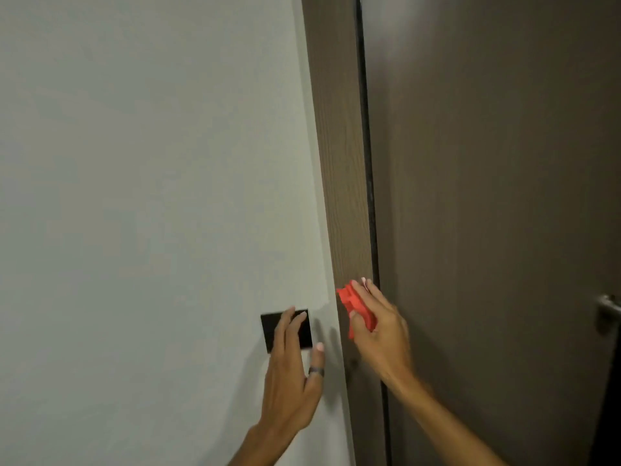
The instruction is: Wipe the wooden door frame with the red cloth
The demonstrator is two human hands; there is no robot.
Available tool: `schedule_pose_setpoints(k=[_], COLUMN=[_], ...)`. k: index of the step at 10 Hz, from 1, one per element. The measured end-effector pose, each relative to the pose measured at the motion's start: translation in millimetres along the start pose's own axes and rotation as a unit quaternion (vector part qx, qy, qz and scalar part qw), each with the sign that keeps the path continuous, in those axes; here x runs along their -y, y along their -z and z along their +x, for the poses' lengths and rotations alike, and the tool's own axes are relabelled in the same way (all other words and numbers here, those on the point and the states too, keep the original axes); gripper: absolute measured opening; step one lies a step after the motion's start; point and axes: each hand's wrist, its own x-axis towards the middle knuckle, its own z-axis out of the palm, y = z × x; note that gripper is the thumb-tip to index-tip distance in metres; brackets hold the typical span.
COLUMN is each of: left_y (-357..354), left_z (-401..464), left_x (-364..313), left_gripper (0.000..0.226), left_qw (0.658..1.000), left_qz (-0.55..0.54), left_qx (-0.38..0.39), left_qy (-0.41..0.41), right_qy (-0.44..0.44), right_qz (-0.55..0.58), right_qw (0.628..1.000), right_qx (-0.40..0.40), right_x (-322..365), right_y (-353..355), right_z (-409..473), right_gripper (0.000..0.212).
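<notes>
A brown wooden door frame [339, 146] runs top to bottom through the middle of the view. My right hand [379, 327] holds a folded red cloth [353, 304] pressed flat against the lower part of the frame. My left hand [292, 371] rests open on the wall left of the frame, fingers spread, its fingertips over a black square wall plate [268, 327]. A dark ring sits on its thumb.
A pale grey wall [151, 196] fills the left half. The brown door [487, 196] stands shut to the right of the frame, with a dark gap between them. A metal door handle [608, 311] shows at the right edge.
</notes>
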Motion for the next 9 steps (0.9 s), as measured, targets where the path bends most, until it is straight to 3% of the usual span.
schedule_pose_setpoints(k=[1, 2, 3, 4, 5, 6, 7, 8, 9], left_y=[-2, 3, 20, 32, 41, 52, 57, 59, 51], left_z=[-56, -75, -122, -189, -233, -286, -315, -337, -351], left_x=[11, 28, 80, 136, 174, 229, 271, 314, 377], left_gripper=[0.062, 0.065, 0.064, 0.051, 0.046, 0.045, 0.048, 0.052, 0.056], left_qw=[0.921, 0.792, 0.666, 0.618, 0.591, 0.569, 0.568, 0.579, 0.609], left_qz=[-0.225, -0.368, -0.419, -0.377, -0.341, -0.308, -0.274, -0.256, -0.263], left_qx=[0.114, 0.104, 0.072, 0.069, 0.070, 0.073, 0.051, 0.037, 0.000], left_qy=[0.295, 0.476, 0.613, 0.687, 0.728, 0.759, 0.774, 0.773, 0.749], right_qy=[-0.349, -0.449, -0.527, -0.585, -0.623, -0.667, -0.693, -0.695, -0.675], right_qz=[0.470, 0.534, 0.477, 0.331, 0.199, 0.107, 0.089, 0.075, 0.043], right_qw=[0.810, 0.716, 0.703, 0.737, 0.745, 0.704, 0.675, 0.670, 0.695], right_qx=[0.037, 0.029, 0.013, 0.070, 0.133, 0.222, 0.236, 0.249, 0.245], right_x=[-23, -39, -66, -99, -129, -163, -181, -201, -238], right_y=[-28, -55, -110, -153, -180, -221, -255, -292, -348], right_z=[-66, -103, -174, -237, -275, -320, -344, -361, -365], right_gripper=[0.034, 0.042, 0.051, 0.051, 0.039, 0.034, 0.034, 0.029, 0.032])
